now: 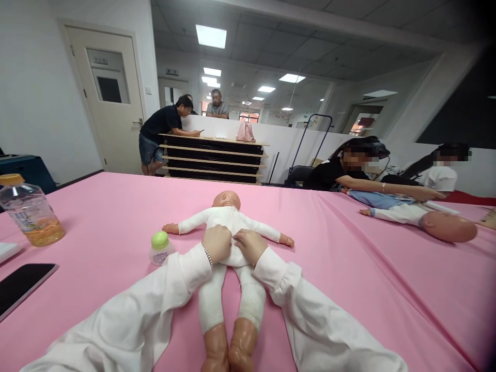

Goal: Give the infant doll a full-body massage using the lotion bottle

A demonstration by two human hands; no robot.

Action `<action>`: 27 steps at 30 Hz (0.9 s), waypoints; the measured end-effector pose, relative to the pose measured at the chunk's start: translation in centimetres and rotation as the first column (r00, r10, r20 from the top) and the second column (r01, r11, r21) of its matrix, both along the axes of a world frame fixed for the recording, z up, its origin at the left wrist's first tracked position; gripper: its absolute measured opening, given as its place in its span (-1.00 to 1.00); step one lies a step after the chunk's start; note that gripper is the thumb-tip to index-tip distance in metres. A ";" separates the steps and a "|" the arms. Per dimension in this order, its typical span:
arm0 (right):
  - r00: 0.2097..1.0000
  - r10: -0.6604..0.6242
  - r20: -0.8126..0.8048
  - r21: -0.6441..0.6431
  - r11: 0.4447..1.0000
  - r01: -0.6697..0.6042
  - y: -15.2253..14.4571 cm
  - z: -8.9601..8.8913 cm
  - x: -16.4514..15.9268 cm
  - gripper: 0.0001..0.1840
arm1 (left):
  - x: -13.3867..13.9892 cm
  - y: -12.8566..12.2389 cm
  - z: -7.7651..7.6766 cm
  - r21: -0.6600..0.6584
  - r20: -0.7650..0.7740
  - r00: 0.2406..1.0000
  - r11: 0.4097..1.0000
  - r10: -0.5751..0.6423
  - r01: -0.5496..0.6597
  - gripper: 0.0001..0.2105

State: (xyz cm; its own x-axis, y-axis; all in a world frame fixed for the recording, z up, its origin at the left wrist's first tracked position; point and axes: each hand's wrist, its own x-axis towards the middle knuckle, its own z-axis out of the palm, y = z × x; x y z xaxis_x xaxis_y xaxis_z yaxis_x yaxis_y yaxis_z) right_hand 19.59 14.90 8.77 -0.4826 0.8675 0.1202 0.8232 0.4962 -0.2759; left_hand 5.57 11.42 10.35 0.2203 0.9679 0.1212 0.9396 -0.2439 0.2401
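A baby doll (219,214) in white clothing lies on its back on the pink-covered table, its head away from me and its bare feet toward me. Both my hands are at the middle of its torso. My left hand (217,243), with a beaded bracelet at the wrist, is closed, its fingertips on the white clothing near the front seam. Close beside it, my right hand (250,245) has its fingers bent and pinched on the same clothing. What lies between the fingertips is mostly hidden. A small jar with a green lid (159,241) stands left of the doll.
A bottle of orange drink (33,214) and a phone (25,284) are at the left. On the right lies another doll (445,226), where a person in a headset (349,165) reaches over. Stacked boards (213,157), a pink backpack (245,132) and several people are behind the table.
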 end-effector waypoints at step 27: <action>0.797 -0.393 -0.458 -0.093 0.913 0.396 9.4 5.4 -4.3 -0.24 | -4.2 4.9 -5.9 -0.538 0.842 -0.180 0.815 0.509 -0.215 -0.63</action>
